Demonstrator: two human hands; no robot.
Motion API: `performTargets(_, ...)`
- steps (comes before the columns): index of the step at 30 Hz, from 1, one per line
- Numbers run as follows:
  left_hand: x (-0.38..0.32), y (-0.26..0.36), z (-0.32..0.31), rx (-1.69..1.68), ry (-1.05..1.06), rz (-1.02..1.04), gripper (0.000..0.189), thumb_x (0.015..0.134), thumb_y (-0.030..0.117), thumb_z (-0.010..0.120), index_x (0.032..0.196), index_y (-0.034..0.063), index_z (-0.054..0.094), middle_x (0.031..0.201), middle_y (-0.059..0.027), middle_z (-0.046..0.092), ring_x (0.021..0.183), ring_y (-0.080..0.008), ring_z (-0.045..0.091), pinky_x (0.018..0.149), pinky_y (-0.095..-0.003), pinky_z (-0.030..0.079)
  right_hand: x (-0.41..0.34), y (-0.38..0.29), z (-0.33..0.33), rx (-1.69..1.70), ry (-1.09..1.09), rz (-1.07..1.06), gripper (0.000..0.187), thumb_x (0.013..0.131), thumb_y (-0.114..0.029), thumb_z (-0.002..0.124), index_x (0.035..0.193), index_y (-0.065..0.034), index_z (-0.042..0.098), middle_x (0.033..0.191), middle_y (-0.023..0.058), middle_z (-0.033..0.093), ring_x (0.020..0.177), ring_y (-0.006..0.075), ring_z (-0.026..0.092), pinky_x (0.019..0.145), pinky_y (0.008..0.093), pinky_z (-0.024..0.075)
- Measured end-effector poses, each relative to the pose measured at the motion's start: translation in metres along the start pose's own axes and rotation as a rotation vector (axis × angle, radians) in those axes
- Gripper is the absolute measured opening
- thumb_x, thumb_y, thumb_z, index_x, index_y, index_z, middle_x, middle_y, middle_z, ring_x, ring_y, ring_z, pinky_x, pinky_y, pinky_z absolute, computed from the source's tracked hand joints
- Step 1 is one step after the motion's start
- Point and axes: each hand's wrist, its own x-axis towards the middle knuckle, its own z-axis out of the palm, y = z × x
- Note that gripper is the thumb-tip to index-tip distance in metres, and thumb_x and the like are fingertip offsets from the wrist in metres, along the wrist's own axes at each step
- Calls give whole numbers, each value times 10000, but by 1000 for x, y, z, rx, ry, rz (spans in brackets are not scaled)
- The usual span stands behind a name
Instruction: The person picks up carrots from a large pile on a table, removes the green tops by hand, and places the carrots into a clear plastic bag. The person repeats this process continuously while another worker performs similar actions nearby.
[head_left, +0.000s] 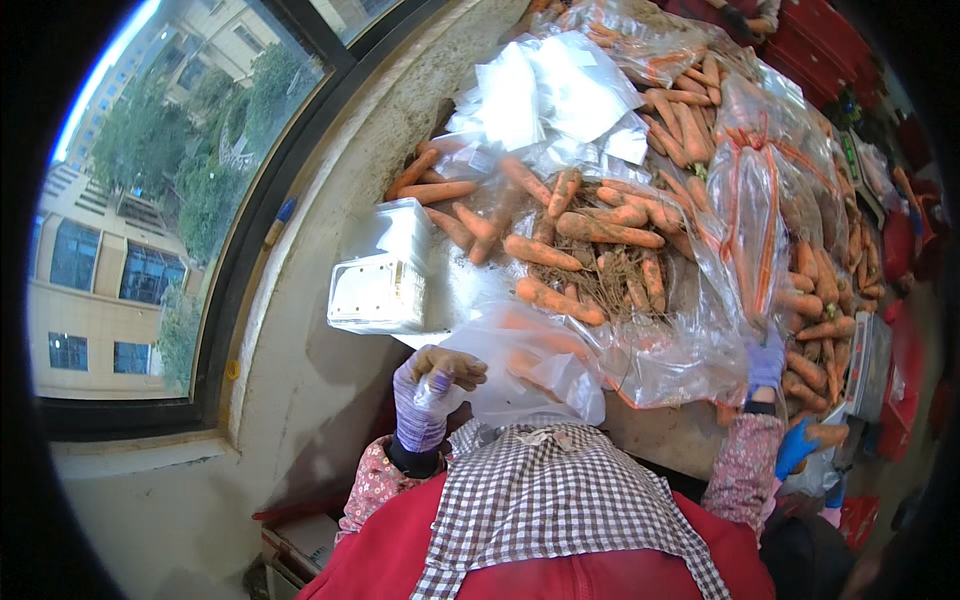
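My left hand (439, 386), in a purple knitted glove with a brown palm, grips the edge of a translucent plastic bag (480, 375). Carrots show through the bag's film. My right hand (763, 360), in a purple glove, reaches out to the right beside a large clear sack with orange bands (750, 202); what its fingers touch is hidden, and I cannot tell if it holds anything. Between and beyond my hands lie loose soil-marked carrots (607, 229) and dry roots (600, 277) on clear film.
Clear plastic boxes (379, 292) stand at the table's left edge, near the window ledge. A pile of plastic bags (547, 90) lies at the back. More carrots (817, 330) are heaped at the right, where a co-worker's blue glove (799, 446) holds a carrot. Another person works at the far end.
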Motion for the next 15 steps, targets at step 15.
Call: performTargets(15, 54, 5, -55, -109, -51, -222, 352, 862, 323, 671, 840, -21, 603, 896, -134, 657, 876, -185, 619, 824, -333, 493, 154, -465, 338, -237, -483, -720, 850, 725, -391, 739, 1409, -85, 338, 1409, 200, 384, 1277, 334, 418, 1042, 393, 369)
